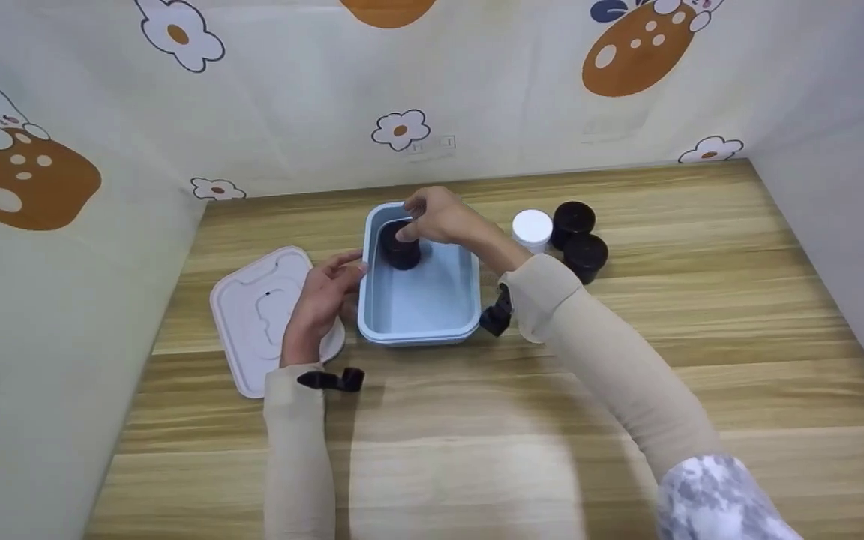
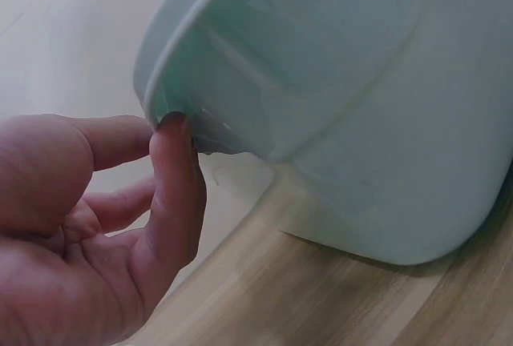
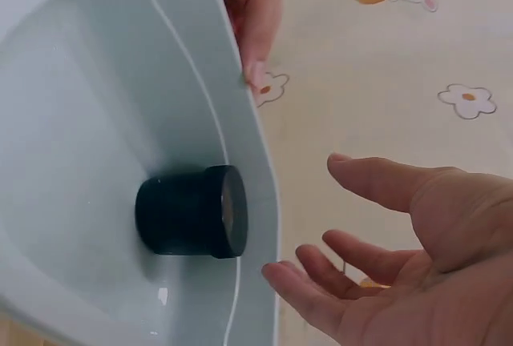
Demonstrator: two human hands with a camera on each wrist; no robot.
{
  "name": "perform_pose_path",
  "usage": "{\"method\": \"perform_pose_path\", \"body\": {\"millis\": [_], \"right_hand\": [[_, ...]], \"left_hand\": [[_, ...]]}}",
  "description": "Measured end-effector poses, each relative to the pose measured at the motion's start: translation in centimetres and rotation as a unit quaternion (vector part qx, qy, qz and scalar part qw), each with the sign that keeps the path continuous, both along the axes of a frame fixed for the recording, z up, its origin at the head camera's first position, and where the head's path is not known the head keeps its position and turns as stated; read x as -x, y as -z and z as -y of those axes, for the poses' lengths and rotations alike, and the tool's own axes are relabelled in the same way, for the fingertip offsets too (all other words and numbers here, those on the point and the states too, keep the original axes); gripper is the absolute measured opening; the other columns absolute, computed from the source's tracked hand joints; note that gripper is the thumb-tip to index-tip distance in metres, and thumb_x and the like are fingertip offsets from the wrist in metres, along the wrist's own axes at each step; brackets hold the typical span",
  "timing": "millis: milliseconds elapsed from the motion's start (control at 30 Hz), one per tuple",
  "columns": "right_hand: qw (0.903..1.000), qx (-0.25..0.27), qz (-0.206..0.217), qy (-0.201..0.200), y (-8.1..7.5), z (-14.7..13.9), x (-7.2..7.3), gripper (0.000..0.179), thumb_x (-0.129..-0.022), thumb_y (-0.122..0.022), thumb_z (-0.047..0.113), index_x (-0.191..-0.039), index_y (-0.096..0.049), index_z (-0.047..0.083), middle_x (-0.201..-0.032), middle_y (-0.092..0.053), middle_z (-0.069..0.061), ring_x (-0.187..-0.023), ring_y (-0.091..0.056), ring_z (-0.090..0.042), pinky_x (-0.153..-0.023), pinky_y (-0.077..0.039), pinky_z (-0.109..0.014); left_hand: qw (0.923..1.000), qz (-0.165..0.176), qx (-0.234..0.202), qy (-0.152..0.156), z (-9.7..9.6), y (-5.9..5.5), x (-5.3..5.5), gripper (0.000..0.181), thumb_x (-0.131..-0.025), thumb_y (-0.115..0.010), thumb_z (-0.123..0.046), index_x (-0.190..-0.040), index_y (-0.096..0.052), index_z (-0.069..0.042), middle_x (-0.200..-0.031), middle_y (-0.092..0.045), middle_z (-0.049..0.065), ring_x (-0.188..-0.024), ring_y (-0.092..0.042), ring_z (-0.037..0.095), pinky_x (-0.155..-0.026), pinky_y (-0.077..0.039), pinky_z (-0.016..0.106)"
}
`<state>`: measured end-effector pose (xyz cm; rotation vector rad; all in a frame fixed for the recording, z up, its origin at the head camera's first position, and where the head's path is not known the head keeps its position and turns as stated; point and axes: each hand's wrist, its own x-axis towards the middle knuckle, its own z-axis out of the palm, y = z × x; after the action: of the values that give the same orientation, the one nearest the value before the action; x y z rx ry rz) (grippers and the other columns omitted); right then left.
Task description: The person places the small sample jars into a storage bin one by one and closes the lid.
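A light blue rectangular box [image 1: 432, 300] stands on the table with its top uncovered. Inside it, at the far left corner, a black lidded jar [image 1: 402, 251] stands upright. My right hand [image 1: 443, 217] hovers over the far end of the box; the right wrist view shows its fingers [image 3: 309, 298] spread and apart from the jar [image 3: 188, 214]. My left hand [image 1: 325, 296] is at the box's left side, and in the left wrist view its fingertips [image 2: 172, 142] touch the outside wall just under the rim [image 2: 148, 74].
Left of the box lies a pale lid [image 1: 252, 322], partly behind my left hand. To the right, a white-capped jar [image 1: 532, 227] stands beside two black jars [image 1: 574, 219]. A patterned curtain [image 1: 312, 120] rises behind the table [image 1: 702, 300]. Something pale is partly hidden under my right sleeve.
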<state>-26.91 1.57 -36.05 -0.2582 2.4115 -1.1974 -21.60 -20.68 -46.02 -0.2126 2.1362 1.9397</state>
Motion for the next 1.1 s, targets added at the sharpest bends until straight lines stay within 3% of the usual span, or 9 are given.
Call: {"method": "perform_pose_path", "body": {"millis": [167,467,600,833,1100], "right_hand": [[0.9975,0.066,-0.024,-0.011,-0.7,-1.0,-1.1,0.046,-0.091,-0.072,0.011,-0.134,-0.059,0.0,-0.133,-0.061,-0.017,-0.122,-0.06,-0.028,-0.103,-0.051,-0.036],[0.9909,0.117,-0.067,0.008,-2.0,-3.4,-3.2,0.035,-0.092,-0.071,0.013,-0.126,-0.067,0.005,-0.124,-0.068,-0.012,-0.117,-0.064,-0.023,-0.104,-0.051,-0.033],[0.9879,0.129,-0.085,0.014,-2.2,-4.4,-3.9,0.032,-0.093,-0.071,0.014,-0.124,-0.068,0.008,-0.123,-0.069,-0.009,-0.117,-0.063,-0.021,-0.104,-0.051,-0.034],[0.9844,0.151,-0.088,0.023,-2.2,-6.2,-5.1,0.031,-0.093,-0.071,0.014,-0.124,-0.068,0.01,-0.127,-0.068,-0.009,-0.118,-0.064,-0.021,-0.099,-0.054,-0.035],[0.9818,0.164,-0.092,0.028,-1.5,-8.5,-6.7,0.031,-0.093,-0.071,0.015,-0.124,-0.068,0.011,-0.13,-0.067,-0.007,-0.112,-0.068,-0.024,-0.094,-0.058,-0.032]], "left_hand": [[1.0,0.003,-0.008,-0.002,0.0,-0.1,-0.1,0.045,-0.101,-0.058,-0.017,-0.143,-0.05,-0.001,-0.128,-0.064,0.026,-0.096,-0.07,0.016,-0.081,-0.057,0.025],[0.9999,0.007,-0.012,0.002,0.0,-0.1,0.0,0.046,-0.102,-0.058,-0.018,-0.144,-0.049,-0.001,-0.126,-0.064,0.026,-0.092,-0.07,0.013,-0.077,-0.058,0.024],[1.0,0.006,-0.006,-0.002,0.0,0.0,0.0,0.046,-0.101,-0.059,-0.019,-0.144,-0.05,-0.002,-0.126,-0.064,0.024,-0.093,-0.07,0.013,-0.077,-0.058,0.023],[0.9997,0.008,-0.021,-0.006,0.1,0.0,-0.1,0.047,-0.101,-0.059,-0.016,-0.144,-0.048,-0.001,-0.111,-0.07,0.011,-0.088,-0.071,0.012,-0.073,-0.058,0.024],[0.9998,0.01,-0.019,-0.005,0.0,0.0,0.0,0.047,-0.101,-0.06,-0.017,-0.144,-0.049,-0.002,-0.116,-0.069,0.016,-0.092,-0.071,0.015,-0.074,-0.059,0.025]]}}
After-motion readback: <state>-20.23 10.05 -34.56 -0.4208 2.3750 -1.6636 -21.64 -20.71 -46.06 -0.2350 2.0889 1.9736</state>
